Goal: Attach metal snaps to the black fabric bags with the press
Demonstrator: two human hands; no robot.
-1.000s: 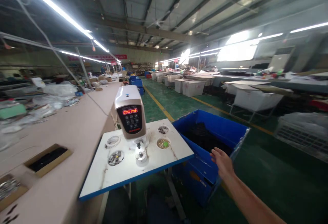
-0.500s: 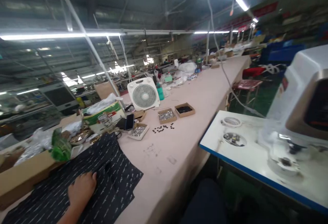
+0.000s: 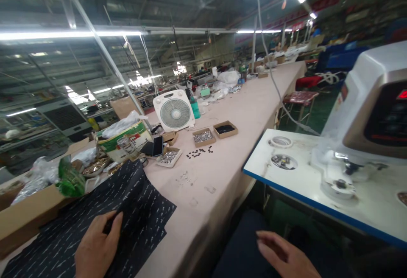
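Dark fabric [image 3: 143,214] with small white dashes lies spread on the table at the lower left. My left hand [image 3: 98,244] rests on it, thumb and forefinger closed on a raised fold. Above my dark-clothed lap, my right hand [image 3: 284,254] is empty, its fingers curved and the thumb apart from them. Small black pieces [image 3: 199,153] are scattered beyond the fabric. Around them stand a white tray of small metal parts [image 3: 168,158], a cardboard tray of metal parts [image 3: 203,137] and another tray holding black pieces [image 3: 225,129].
A machine [image 3: 375,99] with a control panel stands on a white, blue-edged table [image 3: 254,159] to my right. A white box fan [image 3: 174,111], a phone [image 3: 157,146] and a green-and-white carton [image 3: 124,138] are farther back. A long cardboard box [image 3: 32,218] sits left of the fabric.
My right hand has come into view at the bottom. My left hand has moved slightly nearer me, and its thumb and forefinger now lift a fold of fabric. The view has shifted slightly.
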